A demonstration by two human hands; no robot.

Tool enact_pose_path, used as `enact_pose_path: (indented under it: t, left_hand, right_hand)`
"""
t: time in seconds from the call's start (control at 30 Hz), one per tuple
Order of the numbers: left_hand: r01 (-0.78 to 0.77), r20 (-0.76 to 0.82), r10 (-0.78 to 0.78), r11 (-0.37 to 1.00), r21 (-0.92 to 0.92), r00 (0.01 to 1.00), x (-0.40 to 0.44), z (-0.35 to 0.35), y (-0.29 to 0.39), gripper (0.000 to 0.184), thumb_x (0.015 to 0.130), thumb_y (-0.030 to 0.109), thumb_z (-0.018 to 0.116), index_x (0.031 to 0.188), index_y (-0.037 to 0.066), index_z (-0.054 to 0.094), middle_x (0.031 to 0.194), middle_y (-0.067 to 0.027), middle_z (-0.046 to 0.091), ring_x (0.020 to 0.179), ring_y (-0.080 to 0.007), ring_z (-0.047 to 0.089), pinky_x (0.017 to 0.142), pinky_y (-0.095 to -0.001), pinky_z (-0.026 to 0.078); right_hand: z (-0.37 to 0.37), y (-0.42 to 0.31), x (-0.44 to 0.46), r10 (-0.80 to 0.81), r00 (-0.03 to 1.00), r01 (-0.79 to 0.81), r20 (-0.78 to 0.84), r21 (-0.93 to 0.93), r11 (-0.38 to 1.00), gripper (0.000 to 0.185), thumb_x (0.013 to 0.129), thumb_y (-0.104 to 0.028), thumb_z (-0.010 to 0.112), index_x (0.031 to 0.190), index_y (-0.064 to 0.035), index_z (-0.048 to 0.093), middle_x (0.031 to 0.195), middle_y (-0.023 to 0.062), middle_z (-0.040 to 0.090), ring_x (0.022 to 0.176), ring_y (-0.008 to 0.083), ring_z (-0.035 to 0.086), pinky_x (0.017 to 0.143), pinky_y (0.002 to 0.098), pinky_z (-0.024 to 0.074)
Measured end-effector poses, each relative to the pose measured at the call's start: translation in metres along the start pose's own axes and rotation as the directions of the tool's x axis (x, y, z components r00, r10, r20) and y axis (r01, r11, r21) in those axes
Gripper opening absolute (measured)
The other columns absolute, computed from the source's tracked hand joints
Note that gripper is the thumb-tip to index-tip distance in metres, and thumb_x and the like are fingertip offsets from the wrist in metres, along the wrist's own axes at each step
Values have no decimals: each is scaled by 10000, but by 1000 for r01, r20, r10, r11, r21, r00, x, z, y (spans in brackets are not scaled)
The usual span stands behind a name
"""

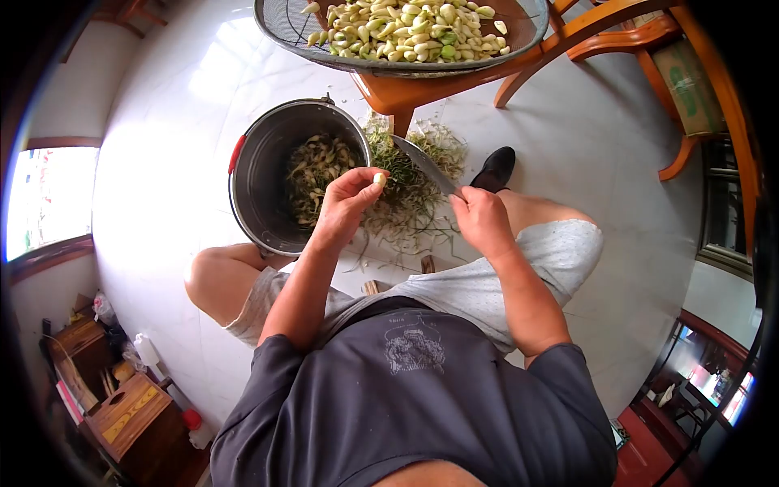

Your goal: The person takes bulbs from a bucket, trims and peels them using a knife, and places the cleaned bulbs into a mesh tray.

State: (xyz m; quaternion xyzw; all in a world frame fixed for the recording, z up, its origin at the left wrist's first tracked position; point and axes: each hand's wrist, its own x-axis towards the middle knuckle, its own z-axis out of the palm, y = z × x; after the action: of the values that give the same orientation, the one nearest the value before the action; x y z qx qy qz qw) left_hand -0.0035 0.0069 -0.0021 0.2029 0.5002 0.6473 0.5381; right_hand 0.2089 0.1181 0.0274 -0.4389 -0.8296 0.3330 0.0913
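My left hand (347,203) pinches a small pale onion bulb (380,178) between thumb and fingertips, near the rim of a metal bucket (253,183). Inside the bucket lie many untrimmed bulbs (324,166) with dry, stringy ends. A knife (428,166) is gripped by its handle in my right hand (480,219). Its blade points up and left, apart from the bulb. Under both hands a heap of green and whitish trimmings (414,203) covers the floor. Cleaned bulbs (406,32) fill part of a round mesh basket (284,42) at the top.
The basket rests on an orange wooden chair (385,93) in front of me. More wooden furniture (633,40) stands at the upper right. My black shoe (495,168) is beside the heap. A wooden box (130,414) and bottles are at the lower left.
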Motion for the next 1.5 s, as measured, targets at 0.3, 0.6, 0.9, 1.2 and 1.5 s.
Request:
enact_pose_path:
  t: [0.3, 0.6, 0.9, 1.2, 1.5]
  left_hand:
    - [-176, -152, 168, 984, -41, 974, 8, -6, 1, 192, 847, 4, 616, 1025, -2, 542, 841, -58, 634, 733, -116, 595, 707, -240, 488]
    - [-138, -235, 149, 989, 60, 960, 7, 0, -10, 169, 849, 36, 653, 947, 3, 519, 804, -80, 634, 657, -124, 590, 632, -244, 490]
    - [-139, -178, 139, 990, 14, 974, 7, 4, -14, 179, 837, 29, 663, 941, 16, 518, 815, -72, 634, 728, -125, 610, 668, -264, 518]
    - [-242, -96, 236, 969, -55, 967, 9, 3, 31, 152, 849, 25, 643, 965, 4, 548, 857, -109, 657, 700, -134, 612, 671, -266, 516]
    - [-449, 81, 464, 776, 443, 882, 101, 68, 166, 339, 838, 210, 694, 1000, -59, 567, 776, -104, 651, 642, -136, 608, 582, -254, 507]
  right_hand:
    - [3, -18, -3, -56, 996, 73, -73, 265, 962, 170, 841, -182, 620, 903, -29, 658, 709, 181, 594, 638, 351, 594, 574, 408, 460]
    - [13, -25, -6, -237, 953, 279, -190, 240, 930, 167, 837, -132, 625, 962, -30, 667, 739, 149, 613, 660, 323, 602, 593, 379, 481]
    - [14, -26, -7, -268, 953, 284, -139, 112, 952, 143, 827, -114, 609, 935, -43, 671, 750, 147, 622, 670, 330, 601, 609, 401, 492]
    - [10, 11, -5, 78, 984, -56, 161, -134, 989, 206, 832, -191, 567, 739, -11, 605, 747, 213, 621, 764, 400, 604, 694, 482, 478]
    - [0, -1, 1, 29, 980, -29, 198, -4, 1000, 240, 842, -241, 565, 747, -21, 562, 723, 220, 592, 758, 418, 581, 656, 479, 454]
